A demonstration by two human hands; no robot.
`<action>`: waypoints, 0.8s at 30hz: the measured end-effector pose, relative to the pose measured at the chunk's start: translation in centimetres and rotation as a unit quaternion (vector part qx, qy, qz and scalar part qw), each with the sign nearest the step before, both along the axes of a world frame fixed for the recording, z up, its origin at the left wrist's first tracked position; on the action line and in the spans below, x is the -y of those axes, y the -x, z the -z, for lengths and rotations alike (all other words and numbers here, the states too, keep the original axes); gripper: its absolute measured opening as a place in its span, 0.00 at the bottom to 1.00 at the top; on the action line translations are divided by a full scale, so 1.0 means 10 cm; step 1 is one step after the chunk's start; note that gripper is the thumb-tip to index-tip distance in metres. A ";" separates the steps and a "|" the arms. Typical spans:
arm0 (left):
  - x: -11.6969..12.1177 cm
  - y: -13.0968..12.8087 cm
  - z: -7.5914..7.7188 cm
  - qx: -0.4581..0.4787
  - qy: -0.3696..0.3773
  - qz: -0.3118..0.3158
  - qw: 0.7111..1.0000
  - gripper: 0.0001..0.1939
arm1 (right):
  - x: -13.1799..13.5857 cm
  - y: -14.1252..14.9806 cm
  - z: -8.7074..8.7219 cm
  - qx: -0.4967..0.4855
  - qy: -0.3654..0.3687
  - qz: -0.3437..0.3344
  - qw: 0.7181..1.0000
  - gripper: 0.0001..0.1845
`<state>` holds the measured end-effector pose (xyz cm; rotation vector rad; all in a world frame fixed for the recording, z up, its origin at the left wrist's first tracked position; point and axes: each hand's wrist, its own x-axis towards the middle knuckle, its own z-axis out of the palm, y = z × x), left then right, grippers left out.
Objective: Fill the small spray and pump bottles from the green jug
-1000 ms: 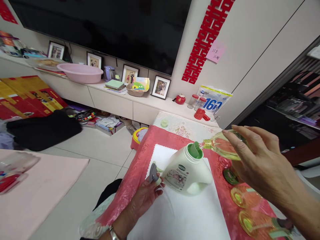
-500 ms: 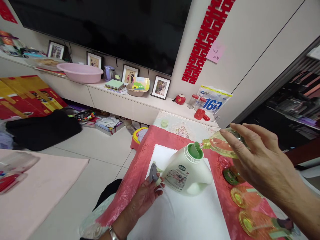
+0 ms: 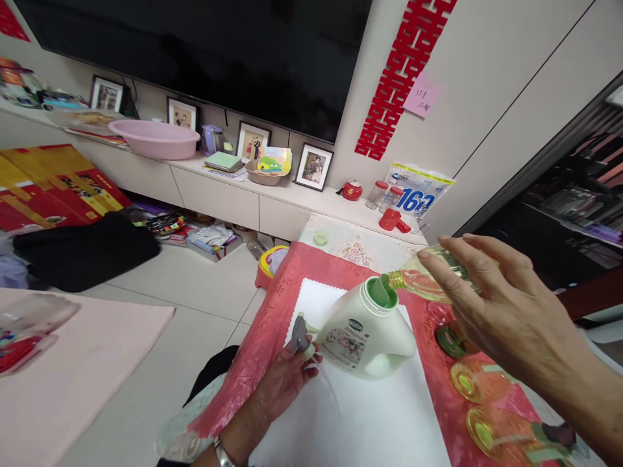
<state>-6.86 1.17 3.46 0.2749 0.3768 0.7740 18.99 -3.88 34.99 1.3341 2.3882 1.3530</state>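
My right hand is wrapped round a clear bottle with yellowish liquid, tipped on its side so that its neck meets the green spout of a white jug. The jug stands on a white cloth over a red table cover. My left hand rests on the cloth beside the jug, fingers curled round a grey spray head with a thin tube.
Two clear yellow bottles and a green cap lie right of the jug. A low white cabinet with photo frames, a pink basin and jars runs along the wall. A pink surface sits at the left.
My right hand and the tipped bottle have risen and shifted left slightly. The left hand and the jug stay as they were.
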 end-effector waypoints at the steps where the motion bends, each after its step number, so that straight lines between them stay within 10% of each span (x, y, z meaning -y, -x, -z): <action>1: 0.00 0.00 -0.01 -0.002 0.001 -0.001 1.000 0.17 | 0.00 0.00 0.00 0.002 0.002 -0.001 1.000 0.26; 24: 0.01 0.00 -0.05 -0.012 0.002 -0.007 1.000 0.18 | -0.07 0.18 -0.04 0.069 -0.022 -0.036 0.997 0.18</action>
